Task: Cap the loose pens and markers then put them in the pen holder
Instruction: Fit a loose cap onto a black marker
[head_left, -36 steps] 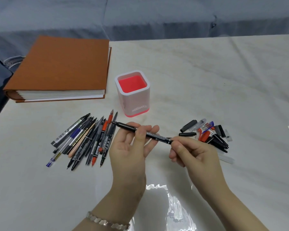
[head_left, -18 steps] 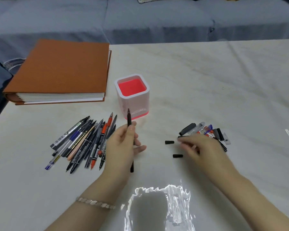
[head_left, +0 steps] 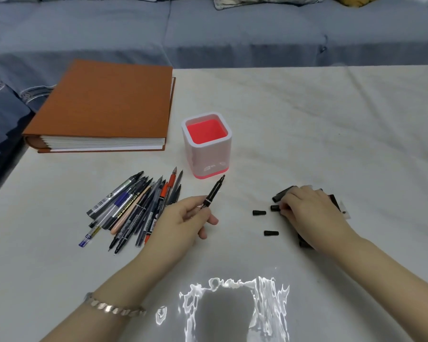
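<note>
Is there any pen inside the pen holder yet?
No: the pen holder shows only its bare red inside; the pens lie on the table beside it.

1 pen holder, 1 orange binder, 1 black marker gripped in l. hand. 3 small black caps in the open by r. hand; cap heap beneath mostly hidden, uncountable. Pen pile: approx. a dozen, exact no. lost in overlap

Soft, even, fairly bright light. A jagged white glare patch breaks the glossy worktop at lower centre of the frame. Shadows are faint. Wide-angle bending curves the edges; fine detail is slightly soft.
</note>
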